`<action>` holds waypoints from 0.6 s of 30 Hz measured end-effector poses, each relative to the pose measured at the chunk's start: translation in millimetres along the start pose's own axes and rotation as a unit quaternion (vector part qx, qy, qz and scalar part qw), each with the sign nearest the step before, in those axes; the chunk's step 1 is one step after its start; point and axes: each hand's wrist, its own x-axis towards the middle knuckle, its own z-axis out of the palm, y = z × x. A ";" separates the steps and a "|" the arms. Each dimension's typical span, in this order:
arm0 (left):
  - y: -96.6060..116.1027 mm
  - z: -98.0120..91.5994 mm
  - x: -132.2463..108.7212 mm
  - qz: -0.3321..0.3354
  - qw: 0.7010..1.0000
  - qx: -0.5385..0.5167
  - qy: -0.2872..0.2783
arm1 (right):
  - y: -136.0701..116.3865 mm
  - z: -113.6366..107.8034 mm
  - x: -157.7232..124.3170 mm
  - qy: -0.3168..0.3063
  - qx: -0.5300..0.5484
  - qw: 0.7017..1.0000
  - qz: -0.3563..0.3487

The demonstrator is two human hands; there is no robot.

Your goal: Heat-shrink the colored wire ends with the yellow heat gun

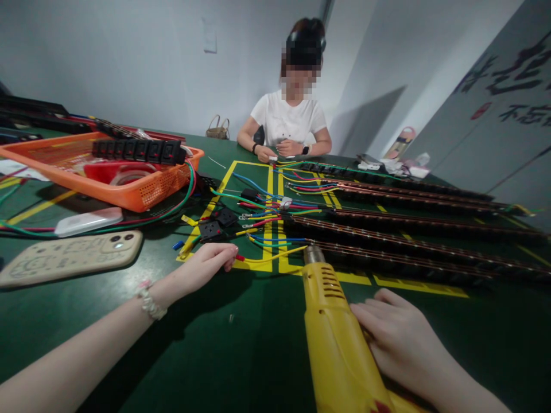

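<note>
My left hand (pixel 214 259) pinches the end of a yellow wire (pixel 275 254) that has a red sleeve (pixel 240 258) on it. The wire runs right toward the nearest long black strip (pixel 387 259), which has copper rails along it. In my right hand (pixel 398 327) is a yellow heat gun (pixel 338 332), the fingers wrapped round its handle. Its metal nozzle (pixel 314 254) points away from me, close to the yellow wire and the strip's end. Just beyond my left hand lie black sockets (pixel 210 229).
At the left stands an orange basket (pixel 148 195) holding a black socket strip (pixel 135 151). A phone (pixel 73 258) and a white case (pixel 88 221) lie in front of it. More wired strips (pixel 430 226) stretch to the right. Across the table sits another person (pixel 295 117), handling a small white part.
</note>
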 end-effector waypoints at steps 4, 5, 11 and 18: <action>0.2 0.1 0.4 0.003 1.000 -0.007 0.005 | 0.0 -0.1 -0.4 0.010 0.001 1.000 -0.006; -0.3 0.1 0.7 0.003 1.000 -0.011 0.006 | -0.4 -0.3 -0.6 0.015 0.003 1.000 -0.008; -4.8 0.1 3.4 0.025 1.000 -0.013 -0.002 | -8.1 2.2 4.1 0.027 0.030 0.999 -0.023; -7.1 1.1 4.4 0.011 1.000 -0.029 0.008 | -31.0 9.6 19.4 0.027 0.031 0.997 -0.071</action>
